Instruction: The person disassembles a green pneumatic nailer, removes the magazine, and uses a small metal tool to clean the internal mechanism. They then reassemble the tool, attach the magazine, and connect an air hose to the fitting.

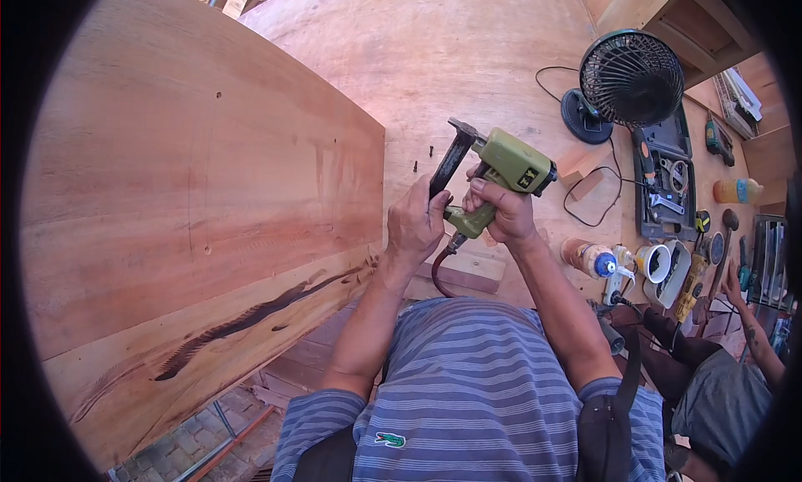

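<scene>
I hold a green air nail gun [514, 159] above the plywood work surface [468, 56]. Around its handle my right hand [510, 215] is wrapped. My left hand [412, 225] grips the lower end of the dark magazine [451, 161], which slants up to the nose. A dark red air hose [435, 273] runs from the base of the handle down toward my shirt. Two small dark screws [416, 166] lie on the plywood beyond my left hand. Close on my left stands a large wooden panel [217, 173] with a dark grain streak near its lower edge.
To the right stand a black fan [631, 79] with its cord, an open tool case [664, 194], a blue-capped bottle [590, 258] and a white cup [654, 263]. At far right, another person's arm [756, 332] reaches in. A wood block [464, 269] lies near my body.
</scene>
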The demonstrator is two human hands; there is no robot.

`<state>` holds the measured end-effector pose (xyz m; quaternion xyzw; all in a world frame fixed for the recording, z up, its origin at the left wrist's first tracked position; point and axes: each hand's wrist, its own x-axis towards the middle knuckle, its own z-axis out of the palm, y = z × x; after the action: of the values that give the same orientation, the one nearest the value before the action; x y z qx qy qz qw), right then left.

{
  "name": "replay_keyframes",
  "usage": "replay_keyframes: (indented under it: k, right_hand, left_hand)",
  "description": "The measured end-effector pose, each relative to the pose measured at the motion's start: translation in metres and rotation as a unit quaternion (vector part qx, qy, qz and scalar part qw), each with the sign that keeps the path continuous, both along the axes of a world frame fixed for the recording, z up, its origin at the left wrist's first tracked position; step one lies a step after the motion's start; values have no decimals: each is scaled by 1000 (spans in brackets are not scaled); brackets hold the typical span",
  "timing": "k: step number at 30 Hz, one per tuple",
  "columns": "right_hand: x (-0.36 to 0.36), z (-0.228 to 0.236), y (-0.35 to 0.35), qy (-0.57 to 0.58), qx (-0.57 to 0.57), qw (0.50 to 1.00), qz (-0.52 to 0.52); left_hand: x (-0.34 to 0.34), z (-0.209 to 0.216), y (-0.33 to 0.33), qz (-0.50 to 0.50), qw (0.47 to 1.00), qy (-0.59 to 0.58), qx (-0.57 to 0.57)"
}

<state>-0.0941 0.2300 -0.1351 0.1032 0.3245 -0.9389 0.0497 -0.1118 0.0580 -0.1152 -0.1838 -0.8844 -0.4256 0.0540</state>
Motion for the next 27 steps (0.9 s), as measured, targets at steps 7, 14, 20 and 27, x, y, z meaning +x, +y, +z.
replay_keyframes:
  k: [7, 14, 20, 27]
  right_hand:
    - [0, -4, 0, -18, -8, 1000, 0]
    - [-1, -4, 4, -7, -31, 999, 19]
    - [-1, -7, 4, -8, -37, 999, 24]
    - [1, -7, 6, -10, -17, 999, 32]
  left_hand:
    - [1, -3, -1, 3, 1000, -16, -13]
    - [1, -2, -2, -6, 999, -12, -31]
    - [1, -1, -2, -5, 999, -33, -22]
    - [4, 2, -1, -5, 999, -23, -33]
